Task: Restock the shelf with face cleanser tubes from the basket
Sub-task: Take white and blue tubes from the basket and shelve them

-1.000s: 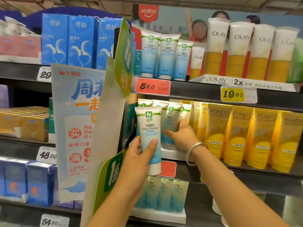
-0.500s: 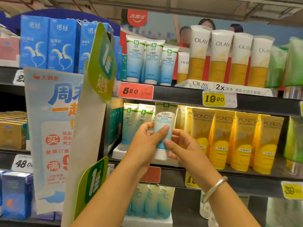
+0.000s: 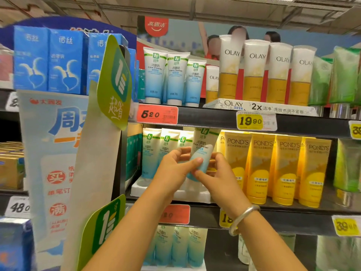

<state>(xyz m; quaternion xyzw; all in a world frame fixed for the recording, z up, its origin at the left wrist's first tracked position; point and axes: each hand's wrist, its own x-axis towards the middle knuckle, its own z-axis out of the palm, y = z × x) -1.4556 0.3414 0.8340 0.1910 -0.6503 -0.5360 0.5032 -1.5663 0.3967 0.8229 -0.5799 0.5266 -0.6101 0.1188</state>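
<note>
At the far left of the frame stand blue boxes (image 3: 48,59) on an upper shelf, and just right of them a green and white promotional sign (image 3: 115,83) hangs down in front of the shelving.

Right of the sign, in the middle shelf at frame centre, three face cleanser tubes (image 3: 166,149) stand upright, cap down, in a white tray (image 3: 140,189).

In front of them the left hand (image 3: 172,173) comes up from the lower centre. Its fingers are curled narrowly, thumb across the front of a fourth cleanser tube (image 3: 202,149), fingertips behind its left edge. This held tube is tilted, its top leaning right toward the shelf edge above, its lower end hidden behind the hands over the right end of the tray.

The right hand (image 3: 220,177), with a silver bangle (image 3: 244,218) on its wrist, pinches the tube's lower part, forefinger in front, other fingers bent behind.

Right of the hands, yellow Pond's tubes (image 3: 283,169) fill the same shelf. Above, more cleanser tubes and Olay tubes (image 3: 257,71) stand on the upper shelf.
</note>
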